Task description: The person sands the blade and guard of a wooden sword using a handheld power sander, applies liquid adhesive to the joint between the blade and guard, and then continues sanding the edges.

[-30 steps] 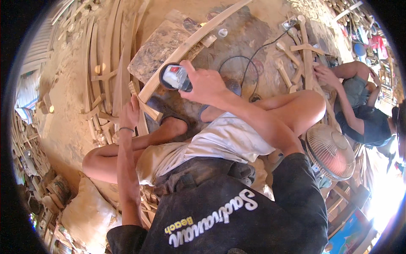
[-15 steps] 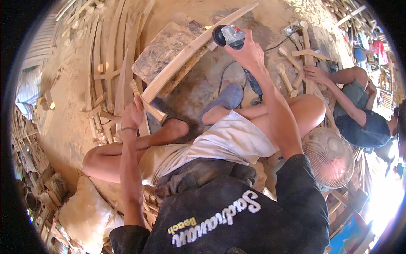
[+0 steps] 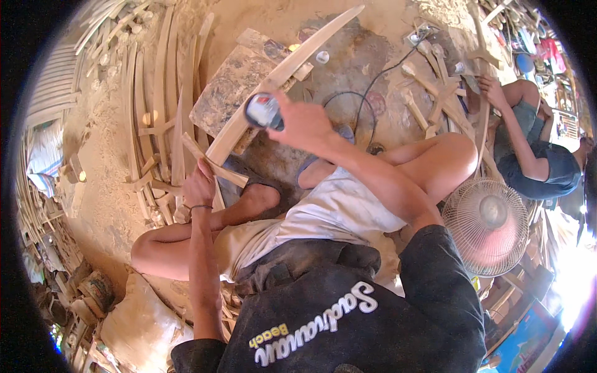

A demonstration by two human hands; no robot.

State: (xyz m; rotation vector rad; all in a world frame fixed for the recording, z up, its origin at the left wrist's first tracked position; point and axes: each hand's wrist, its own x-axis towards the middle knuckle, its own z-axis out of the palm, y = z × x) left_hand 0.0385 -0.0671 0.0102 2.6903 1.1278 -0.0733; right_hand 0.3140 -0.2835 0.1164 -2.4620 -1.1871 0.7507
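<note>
A long pale wooden sword (image 3: pixel 314 46) lies slantwise across a low dusty block (image 3: pixel 217 84), its tip pointing far right. Near its crossguard (image 3: pixel 231 174) my left hand (image 3: pixel 199 184) is closed round the handle end, with most of the handle hidden in the fingers. My right hand (image 3: pixel 305 127) is closed round an angle grinder (image 3: pixel 267 113) with a round disc head. That head sits at the lower half of the blade; whether the disc touches the wood I cannot tell. The grinder's rear body is hidden behind my hand.
Several long wooden pieces (image 3: pixel 163 81) lie to the left of the block. A dark cable (image 3: pixel 373 84) runs over the floor beyond my legs. At the right stand a round fan (image 3: pixel 491 214) and a seated person (image 3: pixel 535 161) handling wooden pieces.
My right hand has brought the grinder left and nearer along the blade, from its far part to the lower half. My left hand keeps its grip. The person at right has lifted a wooden piece.
</note>
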